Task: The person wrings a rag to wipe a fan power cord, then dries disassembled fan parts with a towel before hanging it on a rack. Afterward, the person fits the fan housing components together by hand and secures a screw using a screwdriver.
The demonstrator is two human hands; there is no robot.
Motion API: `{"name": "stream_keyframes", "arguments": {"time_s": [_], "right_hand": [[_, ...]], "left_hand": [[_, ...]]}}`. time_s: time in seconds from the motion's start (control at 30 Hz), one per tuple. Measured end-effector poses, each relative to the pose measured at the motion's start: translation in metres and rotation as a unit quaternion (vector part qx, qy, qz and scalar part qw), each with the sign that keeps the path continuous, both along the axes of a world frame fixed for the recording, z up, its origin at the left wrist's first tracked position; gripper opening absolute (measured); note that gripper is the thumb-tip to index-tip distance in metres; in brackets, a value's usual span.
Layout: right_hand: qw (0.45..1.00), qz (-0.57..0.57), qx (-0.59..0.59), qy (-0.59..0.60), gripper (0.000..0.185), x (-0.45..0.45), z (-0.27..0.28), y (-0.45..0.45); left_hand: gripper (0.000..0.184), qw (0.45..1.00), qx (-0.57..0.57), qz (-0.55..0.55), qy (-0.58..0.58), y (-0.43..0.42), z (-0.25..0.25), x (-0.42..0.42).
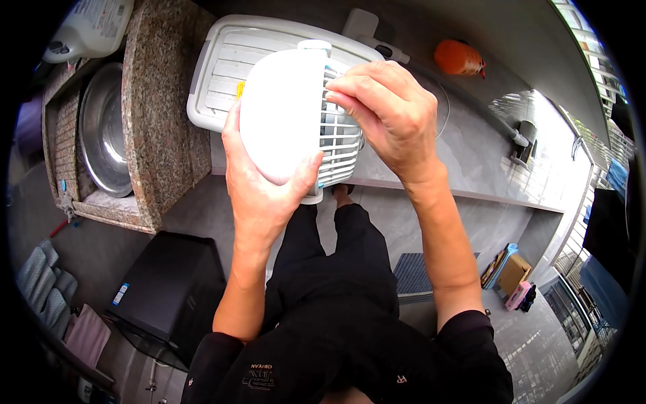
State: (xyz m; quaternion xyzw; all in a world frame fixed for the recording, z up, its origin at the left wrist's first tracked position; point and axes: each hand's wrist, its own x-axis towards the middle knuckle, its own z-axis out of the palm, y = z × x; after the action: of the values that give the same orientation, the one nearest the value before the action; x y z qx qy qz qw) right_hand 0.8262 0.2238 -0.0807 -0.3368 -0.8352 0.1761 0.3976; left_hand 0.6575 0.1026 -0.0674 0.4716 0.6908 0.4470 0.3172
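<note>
A small white fan [279,111] with a smooth rounded housing is held up in front of me. Its slatted grille [340,158] faces right. My left hand [259,175] grips the housing from below, thumb on the near side by the grille edge and fingers around the left. At the upper part of the grille, my right hand [387,111] has its thumb and fingers pinched together. Whether those fingertips hold a slat or something small is too fine to make out. Behind the fan lies a white ribbed plastic lid or box [225,71], partly covered by it.
A granite-sided counter [165,101] with a metal basin [108,135] stands on the left, a white jug [91,30] above it. An orange bottle [457,57] lies on the grey ledge [484,158]. A black cabinet [168,293] stands on the floor at lower left.
</note>
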Motion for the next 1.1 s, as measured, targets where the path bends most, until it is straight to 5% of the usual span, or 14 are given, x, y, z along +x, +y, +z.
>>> {"name": "stream_keyframes", "arguments": {"time_s": [0.57, 1.1], "right_hand": [[0.945, -0.029, -0.283, 0.163, 0.020, -0.001, 0.002, -0.016], [0.996, -0.023, -0.058, 0.061, 0.017, -0.004, -0.007, -0.006]], "left_hand": [[0.100, 1.000, -0.013, 0.008, -0.010, -0.001, 0.004, 0.001], [0.103, 1.000, 0.002, 0.000, 0.010, 0.000, -0.005, 0.000]]}}
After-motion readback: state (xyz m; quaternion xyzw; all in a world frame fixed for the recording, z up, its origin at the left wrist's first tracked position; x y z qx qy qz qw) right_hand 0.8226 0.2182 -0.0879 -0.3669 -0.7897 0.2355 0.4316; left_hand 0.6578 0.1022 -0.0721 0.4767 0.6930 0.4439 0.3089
